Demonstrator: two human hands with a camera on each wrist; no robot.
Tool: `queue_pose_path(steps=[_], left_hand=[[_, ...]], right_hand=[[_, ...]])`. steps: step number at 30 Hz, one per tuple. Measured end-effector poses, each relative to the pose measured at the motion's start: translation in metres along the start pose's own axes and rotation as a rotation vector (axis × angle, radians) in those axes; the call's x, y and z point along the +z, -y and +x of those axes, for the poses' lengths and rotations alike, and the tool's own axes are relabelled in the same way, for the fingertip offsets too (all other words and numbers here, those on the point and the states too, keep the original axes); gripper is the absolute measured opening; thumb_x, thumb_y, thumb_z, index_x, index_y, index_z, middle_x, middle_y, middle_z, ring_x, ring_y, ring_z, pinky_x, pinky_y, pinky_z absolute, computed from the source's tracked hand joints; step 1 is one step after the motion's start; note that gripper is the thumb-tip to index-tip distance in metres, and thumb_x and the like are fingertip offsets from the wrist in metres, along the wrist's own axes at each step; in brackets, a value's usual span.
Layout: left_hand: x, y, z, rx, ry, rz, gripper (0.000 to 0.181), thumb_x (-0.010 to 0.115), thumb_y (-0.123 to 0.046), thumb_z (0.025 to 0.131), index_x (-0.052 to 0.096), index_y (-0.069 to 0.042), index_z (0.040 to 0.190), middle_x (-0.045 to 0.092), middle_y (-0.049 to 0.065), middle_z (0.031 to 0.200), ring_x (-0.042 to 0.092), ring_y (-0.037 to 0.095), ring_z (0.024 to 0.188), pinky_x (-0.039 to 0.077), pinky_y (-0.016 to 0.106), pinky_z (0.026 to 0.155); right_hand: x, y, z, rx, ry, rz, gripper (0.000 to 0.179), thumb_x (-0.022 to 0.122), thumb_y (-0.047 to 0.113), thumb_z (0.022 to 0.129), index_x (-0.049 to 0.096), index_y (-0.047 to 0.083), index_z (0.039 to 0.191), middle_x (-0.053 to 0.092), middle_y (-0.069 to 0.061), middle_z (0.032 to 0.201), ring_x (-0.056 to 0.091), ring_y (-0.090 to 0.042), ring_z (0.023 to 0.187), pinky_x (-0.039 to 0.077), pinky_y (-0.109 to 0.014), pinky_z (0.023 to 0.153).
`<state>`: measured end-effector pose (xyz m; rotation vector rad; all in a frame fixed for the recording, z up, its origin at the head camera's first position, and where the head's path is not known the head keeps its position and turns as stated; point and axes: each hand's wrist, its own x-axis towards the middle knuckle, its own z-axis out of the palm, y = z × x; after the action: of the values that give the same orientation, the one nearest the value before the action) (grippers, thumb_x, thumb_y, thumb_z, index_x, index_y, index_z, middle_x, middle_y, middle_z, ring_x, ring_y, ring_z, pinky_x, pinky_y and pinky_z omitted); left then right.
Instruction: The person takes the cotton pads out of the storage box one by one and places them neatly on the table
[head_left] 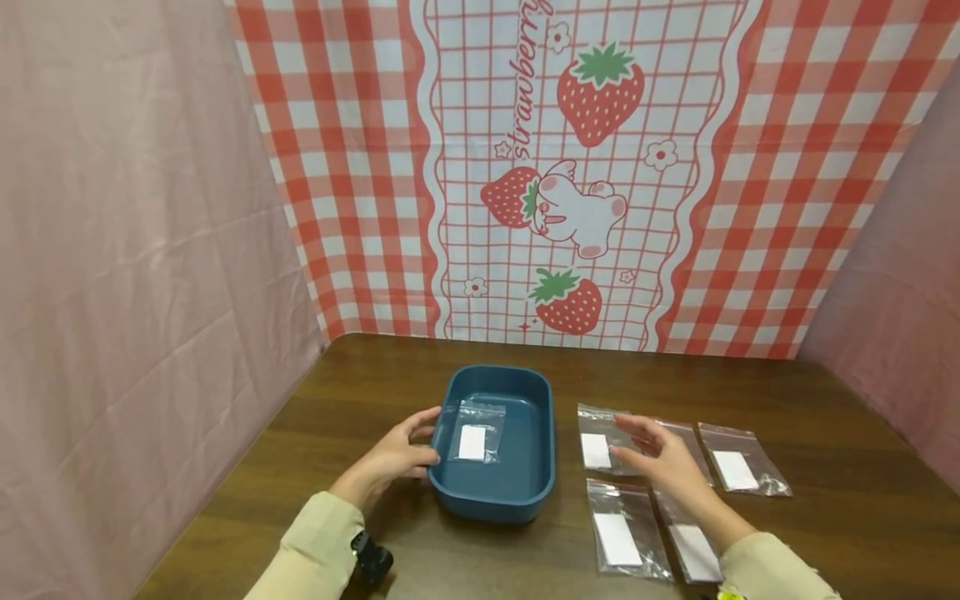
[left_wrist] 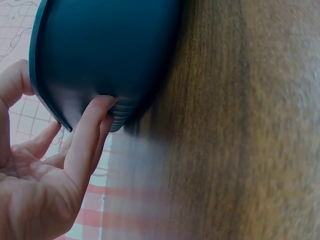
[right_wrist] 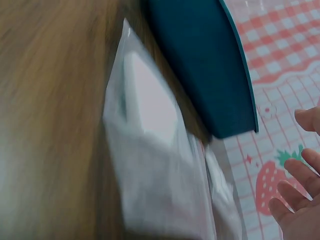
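Note:
A dark blue plastic bin [head_left: 496,510] stands on the table, with one clear zip bag [head_left: 480,432] holding a white card lying in it. My left hand [head_left: 397,454] touches the bin's left outer wall; in the left wrist view its extended fingers [left_wrist: 85,135] rest against that wall. Over the bags to the right of the bin, my right hand [head_left: 667,467] hovers with spread fingers and holds nothing. Nearest to its fingertips is a zip bag [head_left: 596,450] with a white card. The right wrist view shows this hand [right_wrist: 305,200] apart from the bags, at the frame's edge.
More clear zip bags with white cards lie around the right hand: one in front [head_left: 618,537], one by the forearm [head_left: 693,550], one at far right [head_left: 735,468], one partly hidden behind the hand. A strawberry-print checked cloth [head_left: 360,208] hangs behind the wooden table [head_left: 247,500].

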<state>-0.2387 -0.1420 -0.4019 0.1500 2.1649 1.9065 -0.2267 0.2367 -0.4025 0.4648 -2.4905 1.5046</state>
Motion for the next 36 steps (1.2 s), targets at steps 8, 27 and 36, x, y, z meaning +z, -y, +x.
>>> queue_pose_path(steps=[8, 27, 36], left_hand=[[0.002, -0.001, 0.000, -0.004, 0.002, 0.010, 0.074, 0.061, 0.006, 0.076, 0.034, -0.008, 0.143, 0.040, 0.027, 0.133, 0.058, 0.032, 0.095, 0.052, 0.042, 0.069], [-0.002, -0.002, 0.002, 0.001, -0.015, -0.002, 0.074, 0.061, 0.006, 0.075, 0.035, -0.008, 0.142, 0.041, 0.026, 0.132, 0.058, 0.031, 0.094, 0.052, 0.041, 0.068], [-0.002, -0.002, 0.000, -0.011, -0.025, 0.002, 0.074, 0.061, 0.007, 0.075, 0.035, -0.008, 0.142, 0.041, 0.026, 0.133, 0.059, 0.032, 0.094, 0.052, 0.041, 0.068]], right_hand=[[0.031, 0.015, 0.019, -0.026, 0.025, 0.142, 0.047, 0.071, 0.008, 0.081, 0.053, -0.005, 0.123, 0.055, -0.024, 0.123, 0.047, -0.042, 0.116, 0.038, -0.048, 0.095], [0.076, 0.047, 0.068, -0.054, 0.155, 0.059, 0.049, 0.072, 0.014, 0.081, 0.054, -0.001, 0.124, 0.056, -0.019, 0.124, 0.049, -0.035, 0.116, 0.037, -0.047, 0.096], [0.089, 0.063, 0.092, -0.074, 0.200, 0.106, 0.050, 0.073, 0.011, 0.079, 0.054, -0.004, 0.123, 0.056, -0.022, 0.123, 0.049, -0.038, 0.115, 0.039, -0.048, 0.095]])
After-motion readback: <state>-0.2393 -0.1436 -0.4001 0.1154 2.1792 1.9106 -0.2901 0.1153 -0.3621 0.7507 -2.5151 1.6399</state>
